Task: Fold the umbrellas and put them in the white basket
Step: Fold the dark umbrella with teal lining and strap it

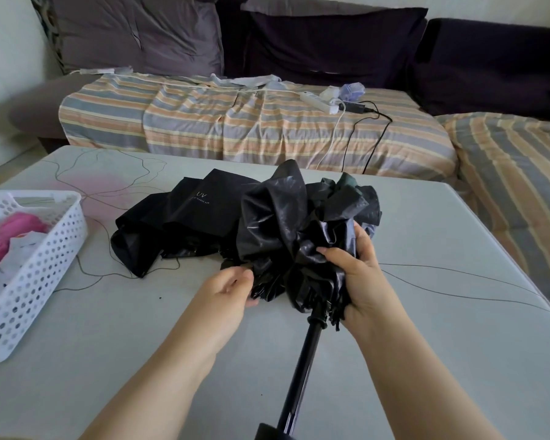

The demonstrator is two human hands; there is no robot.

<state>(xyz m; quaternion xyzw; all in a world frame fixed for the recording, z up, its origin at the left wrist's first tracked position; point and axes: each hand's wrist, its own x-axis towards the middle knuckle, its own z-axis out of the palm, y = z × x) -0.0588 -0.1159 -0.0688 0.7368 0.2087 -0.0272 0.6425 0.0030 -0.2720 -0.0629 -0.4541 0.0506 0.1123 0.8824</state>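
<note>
One marking to read here: the letters "UV", pale and thin, sit on a flat panel of the black umbrella (185, 217) lying on the worktop (426, 312). Just under them runs a line of smaller print, too tiny and blurred to make out. Nothing else in view carries legible text, numbers or signs.

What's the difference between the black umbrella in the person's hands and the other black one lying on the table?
The held umbrella is gripped by both hands, left hand and right hand; the lying umbrella is untouched. The held one's canopy is glossy and bunched upward, the lying one's matte and spread flat with "UV" printed on it. The held one shows its extended shaft; the other's is hidden. Both are black, unfolded and outside the white basket.
</note>
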